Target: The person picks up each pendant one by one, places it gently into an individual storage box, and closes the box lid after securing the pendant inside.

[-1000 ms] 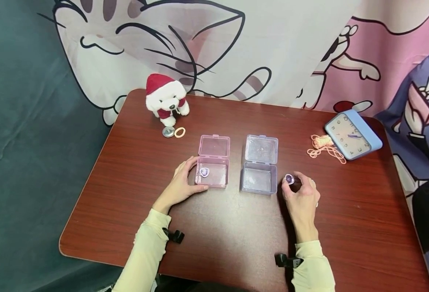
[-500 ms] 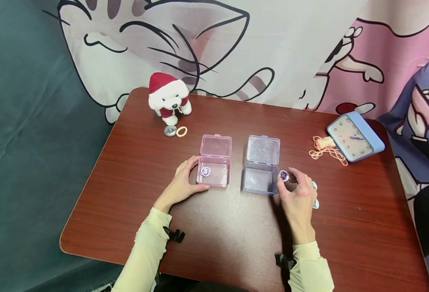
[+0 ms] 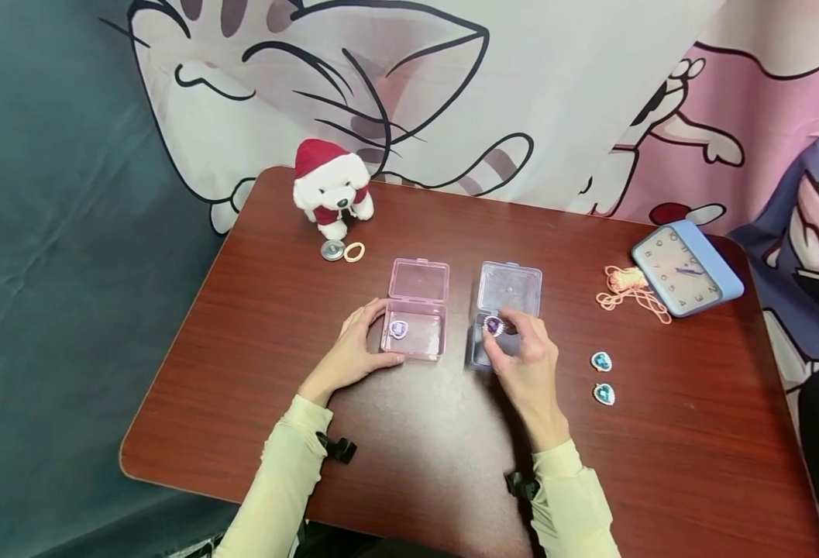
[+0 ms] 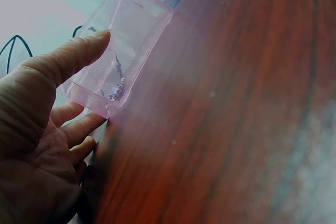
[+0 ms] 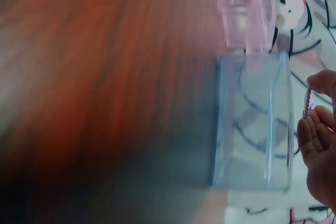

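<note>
Boxed: one lilac gem with a pale beaded edge (image 3: 398,329), lying at the left inside the open pink translucent plastic box (image 3: 425,332), left of centre on the reddish-brown wood-grain desk (image 3: 256,372). Counted as done, by judgement.

In hand: one deep-purple gem with a bright beaded rim (image 3: 493,325), pinched between thumb and fingertips of the right hand (image 3: 528,360). Held above the open blue-tinted clear plastic box (image 5: 252,129), just right of the pink box; not yet released. Judged to be midway through placing. Contents of the blue-tinted box: none made out, view partly blocked by the hand.

Steadied: pink box, clasped at its left end by the left hand (image 3: 353,353), thumb at the near side, fingers round the left and far side.

Outstanding: two teal heart-shaped gems with pale beaded edging (image 3: 600,361), one farther, one nearer, on the desk to the right. Lay untouched and unboxed.

Tally, as judged: one put away, one in hand, two left. Lids: both stood open toward the far side.

Set aside, judged no part of the work: white plush dog in a red hat (image 3: 332,194), far left; blue-framed clock (image 3: 684,271), far right.
</note>
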Action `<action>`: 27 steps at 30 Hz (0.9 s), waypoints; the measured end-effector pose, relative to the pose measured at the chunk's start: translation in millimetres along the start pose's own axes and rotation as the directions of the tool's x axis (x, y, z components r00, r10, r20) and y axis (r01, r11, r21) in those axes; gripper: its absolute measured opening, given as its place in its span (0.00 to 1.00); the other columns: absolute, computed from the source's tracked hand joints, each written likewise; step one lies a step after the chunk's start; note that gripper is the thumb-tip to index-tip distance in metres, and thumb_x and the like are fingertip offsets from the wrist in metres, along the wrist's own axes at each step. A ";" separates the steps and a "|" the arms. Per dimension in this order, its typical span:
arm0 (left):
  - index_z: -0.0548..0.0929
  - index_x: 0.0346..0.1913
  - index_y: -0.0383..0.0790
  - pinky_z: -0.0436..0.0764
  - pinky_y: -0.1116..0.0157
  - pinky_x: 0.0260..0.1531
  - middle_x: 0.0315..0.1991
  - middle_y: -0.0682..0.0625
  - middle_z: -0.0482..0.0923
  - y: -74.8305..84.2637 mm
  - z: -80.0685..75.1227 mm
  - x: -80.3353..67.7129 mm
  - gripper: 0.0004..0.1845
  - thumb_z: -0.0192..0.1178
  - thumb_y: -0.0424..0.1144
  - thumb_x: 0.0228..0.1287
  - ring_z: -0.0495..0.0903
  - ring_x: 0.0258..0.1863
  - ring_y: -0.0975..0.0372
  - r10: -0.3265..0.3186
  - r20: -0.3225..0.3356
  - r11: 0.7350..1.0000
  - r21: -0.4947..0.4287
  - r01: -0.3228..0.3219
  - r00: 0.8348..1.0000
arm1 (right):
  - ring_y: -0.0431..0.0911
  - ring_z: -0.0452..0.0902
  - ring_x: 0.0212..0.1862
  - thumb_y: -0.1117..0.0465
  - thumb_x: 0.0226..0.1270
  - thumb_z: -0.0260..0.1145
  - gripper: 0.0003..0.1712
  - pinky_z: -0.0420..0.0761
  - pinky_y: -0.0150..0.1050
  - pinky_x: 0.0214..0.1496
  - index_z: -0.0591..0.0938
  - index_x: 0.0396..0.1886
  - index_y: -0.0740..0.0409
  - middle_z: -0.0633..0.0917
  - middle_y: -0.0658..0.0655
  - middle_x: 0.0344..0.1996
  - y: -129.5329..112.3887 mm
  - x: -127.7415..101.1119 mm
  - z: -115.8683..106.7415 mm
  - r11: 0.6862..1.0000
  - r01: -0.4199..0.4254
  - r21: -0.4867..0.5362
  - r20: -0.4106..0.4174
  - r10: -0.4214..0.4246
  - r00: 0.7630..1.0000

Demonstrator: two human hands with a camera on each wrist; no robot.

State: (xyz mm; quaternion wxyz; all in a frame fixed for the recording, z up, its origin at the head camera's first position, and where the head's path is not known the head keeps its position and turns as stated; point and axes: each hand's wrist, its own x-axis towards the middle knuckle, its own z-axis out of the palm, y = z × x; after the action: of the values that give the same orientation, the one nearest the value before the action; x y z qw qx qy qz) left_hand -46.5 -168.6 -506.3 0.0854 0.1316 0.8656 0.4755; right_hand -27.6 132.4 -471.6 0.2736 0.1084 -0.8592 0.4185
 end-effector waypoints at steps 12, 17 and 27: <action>0.66 0.80 0.51 0.51 0.41 0.79 0.79 0.47 0.67 1.7 3.7 -1.2 0.52 0.83 0.49 0.53 0.54 0.82 0.48 -0.025 0.002 1.000 -0.002 0.025 1.000 | 0.59 0.83 0.46 0.68 0.56 0.80 0.23 0.85 0.54 0.51 0.85 0.51 0.69 0.88 0.64 0.42 -27.0 12.5 43.6 0.991 0.114 0.072 0.250 -0.128 0.960; 0.66 0.80 0.49 0.51 0.42 0.79 0.79 0.45 0.66 0.5 2.9 -1.1 0.52 0.82 0.48 0.53 0.55 0.81 0.47 -0.014 -0.003 1.000 0.006 0.014 1.000 | 0.59 0.82 0.48 0.67 0.58 0.79 0.24 0.82 0.55 0.54 0.84 0.53 0.68 0.88 0.64 0.45 -32.4 13.7 56.9 0.990 0.131 0.057 0.325 -0.142 0.935; 0.66 0.80 0.47 0.50 0.41 0.80 0.79 0.45 0.66 0.7 0.1 -1.0 0.52 0.82 0.48 0.53 0.54 0.82 0.48 -0.002 -0.010 1.000 0.010 0.003 1.000 | 0.58 0.84 0.47 0.66 0.56 0.82 0.26 0.74 0.57 0.61 0.84 0.54 0.66 0.90 0.62 0.48 -35.5 17.2 66.5 0.985 0.169 0.033 0.376 -0.169 0.911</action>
State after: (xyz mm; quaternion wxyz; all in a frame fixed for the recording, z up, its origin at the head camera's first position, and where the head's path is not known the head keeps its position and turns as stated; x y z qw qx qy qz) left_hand -45.5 -168.5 -505.8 0.0808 0.1285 0.8686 0.4718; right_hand -52.3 59.1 -471.8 0.1383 0.2607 -0.8831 0.3647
